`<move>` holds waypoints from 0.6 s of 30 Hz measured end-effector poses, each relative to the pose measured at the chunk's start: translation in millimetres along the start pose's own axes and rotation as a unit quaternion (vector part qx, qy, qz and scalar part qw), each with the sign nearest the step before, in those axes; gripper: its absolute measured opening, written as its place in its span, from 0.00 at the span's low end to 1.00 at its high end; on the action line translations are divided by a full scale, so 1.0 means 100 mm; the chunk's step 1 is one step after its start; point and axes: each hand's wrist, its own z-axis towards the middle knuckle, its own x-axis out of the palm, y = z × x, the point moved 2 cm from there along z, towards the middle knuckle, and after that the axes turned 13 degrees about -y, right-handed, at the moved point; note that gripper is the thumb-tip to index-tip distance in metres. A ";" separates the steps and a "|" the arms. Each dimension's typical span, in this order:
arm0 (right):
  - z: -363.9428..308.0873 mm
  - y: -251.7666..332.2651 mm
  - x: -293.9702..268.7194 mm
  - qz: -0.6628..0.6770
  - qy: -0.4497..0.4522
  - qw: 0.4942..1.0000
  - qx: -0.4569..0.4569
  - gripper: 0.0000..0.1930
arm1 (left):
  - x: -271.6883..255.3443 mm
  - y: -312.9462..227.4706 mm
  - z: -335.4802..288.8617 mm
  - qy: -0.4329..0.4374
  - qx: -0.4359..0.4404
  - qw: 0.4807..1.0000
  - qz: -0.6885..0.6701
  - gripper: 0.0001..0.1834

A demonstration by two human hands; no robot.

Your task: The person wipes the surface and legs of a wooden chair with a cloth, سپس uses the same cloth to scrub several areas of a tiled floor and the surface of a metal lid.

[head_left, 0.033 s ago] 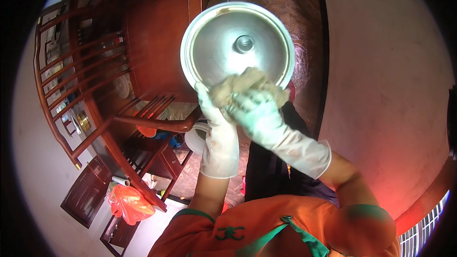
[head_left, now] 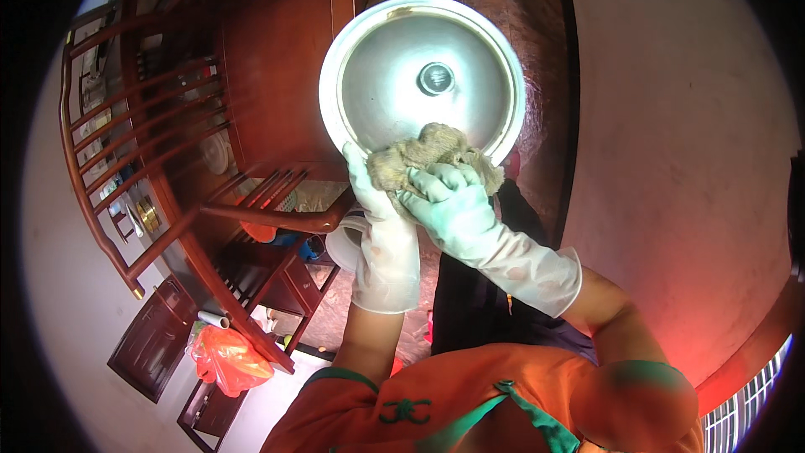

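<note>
Big dark red wooden furniture [head_left: 285,59] off to the left, and right of it a round metal lid [head_left: 386,88] held up. Gloved left hand [head_left: 381,210] grips the lid's near-left edge, some fingers hidden; gloved right hand [head_left: 453,205] is bunched around a shaggy tan cloth [head_left: 429,148] against the near rim. Small knob [head_left: 436,78] mid-lid.

Round metal lid [head_left: 398,75], part of its lower rim out of sight behind a bunched cloth [head_left: 428,149]

1 slatted wooden bench [head_left: 163,176] (reddish-brown) stands left; 1 red plastic bag [head_left: 228,361] and 1 white bucket [head_left: 338,247] appear nearby.
</note>
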 end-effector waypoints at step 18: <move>-0.05 -0.48 -0.10 -0.069 0.060 0.995 -0.030 0.08 | 0.28 -0.02 0.05 0.020 0.151 0.980 0.127 0.36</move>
